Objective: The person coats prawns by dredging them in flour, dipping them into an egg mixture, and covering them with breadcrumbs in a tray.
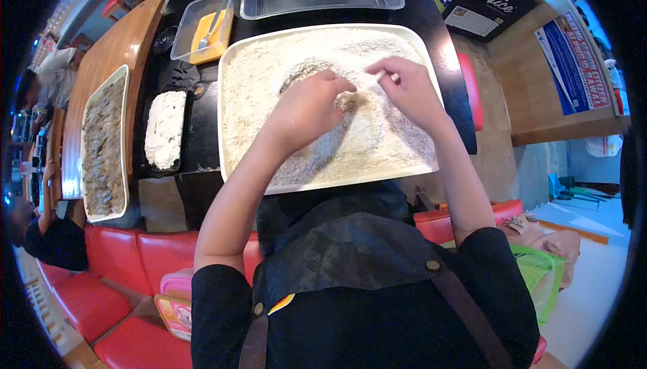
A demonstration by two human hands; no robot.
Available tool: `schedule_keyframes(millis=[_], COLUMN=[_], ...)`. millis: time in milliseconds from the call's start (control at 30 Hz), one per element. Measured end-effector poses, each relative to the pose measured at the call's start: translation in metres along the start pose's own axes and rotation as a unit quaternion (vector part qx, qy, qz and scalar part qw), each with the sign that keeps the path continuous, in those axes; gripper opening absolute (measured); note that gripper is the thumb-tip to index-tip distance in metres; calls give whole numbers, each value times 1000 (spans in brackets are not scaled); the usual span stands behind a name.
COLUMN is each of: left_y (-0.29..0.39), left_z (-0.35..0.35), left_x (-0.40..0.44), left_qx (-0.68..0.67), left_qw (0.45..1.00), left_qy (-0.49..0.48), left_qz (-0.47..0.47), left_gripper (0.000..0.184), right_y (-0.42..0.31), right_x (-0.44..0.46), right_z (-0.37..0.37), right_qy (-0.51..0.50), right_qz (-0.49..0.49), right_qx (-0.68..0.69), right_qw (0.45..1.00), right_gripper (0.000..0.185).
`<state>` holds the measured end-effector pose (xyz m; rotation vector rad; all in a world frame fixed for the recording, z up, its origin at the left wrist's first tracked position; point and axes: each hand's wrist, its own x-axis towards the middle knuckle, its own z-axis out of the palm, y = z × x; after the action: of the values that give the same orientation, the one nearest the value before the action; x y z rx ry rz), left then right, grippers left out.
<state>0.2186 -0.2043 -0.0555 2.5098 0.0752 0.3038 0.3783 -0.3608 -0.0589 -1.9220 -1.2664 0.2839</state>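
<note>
Left hand (309, 111) and right hand (410, 93): curled over powder (364, 123) in tray (226, 133) | pinching anything: cannot tell | black board (486, 15): "Aice" | blue sign (571, 66): "SENIOR CITIZEN"

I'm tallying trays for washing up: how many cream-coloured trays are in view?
2. The powder tray lies in the middle, spread with pale powder; the narrower-looking tray, at far left, holds greyish-brown pieces. I see no others.

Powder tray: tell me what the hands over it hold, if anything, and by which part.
It cannot be told whether the left hand or right hand pinches something small; no held item shows.
</note>
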Motion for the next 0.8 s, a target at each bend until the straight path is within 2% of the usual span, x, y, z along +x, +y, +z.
schedule_keyframes(millis=[67, 100, 200, 233, 333, 367, 467, 500, 600, 633, 733, 800], left_y=[17, 30, 46, 45, 46, 45, 37, 30, 14, 12, 5, -4], left_z=[-6, -12, -2, 7, 29, 32, 33, 31, 22, 19, 23, 25], left_x=[-20, -30, -63, -69, -69, -66, -46, -39, -27, -25, -29, -35], left_qx=[29, 29, 16, 19, 49, 4, -3, -4, 9, 20, 70, 70], left_qw=[998, 992, 975, 976, 989, 987, 976, 980, 984, 983, 984, 987], left_qy=[18, -30, -60, -64, 25, 25, -17, 1, 44, 50, 81, 75], left_qz=[-45, -120, -213, -206, -139, -158, -216, -201, -174, -176, -141, -121], left_gripper=[26, 28, 36, 45, 49, 46, 39, 38, 35, 35, 36, 36], right_y=[1, 2, -13, -18, -19, -22, -20, -18, -21, -12, -2, -1], right_x=[-25, -38, -69, -73, -75, -73, -57, -49, -19, -10, 6, 5], right_z=[-7, -8, 0, 3, 21, 25, 41, 44, 36, 38, 31, 30], right_qy=[-15, -42, -74, -76, -63, -70, -83, -59, -63, -19, -92, -137], right_qz=[33, 63, 100, 103, 41, 35, 6, -36, -71, -163, -217, -189], right_qx=[-46, -49, -14, 4, -31, -16, -26, -32, -51, -75, -138, -145], right_qw=[998, 996, 992, 992, 997, 997, 996, 997, 994, 984, 962, 961], right_gripper=[20, 21, 31, 36, 45, 41, 37, 34, 34, 33, 33, 35])
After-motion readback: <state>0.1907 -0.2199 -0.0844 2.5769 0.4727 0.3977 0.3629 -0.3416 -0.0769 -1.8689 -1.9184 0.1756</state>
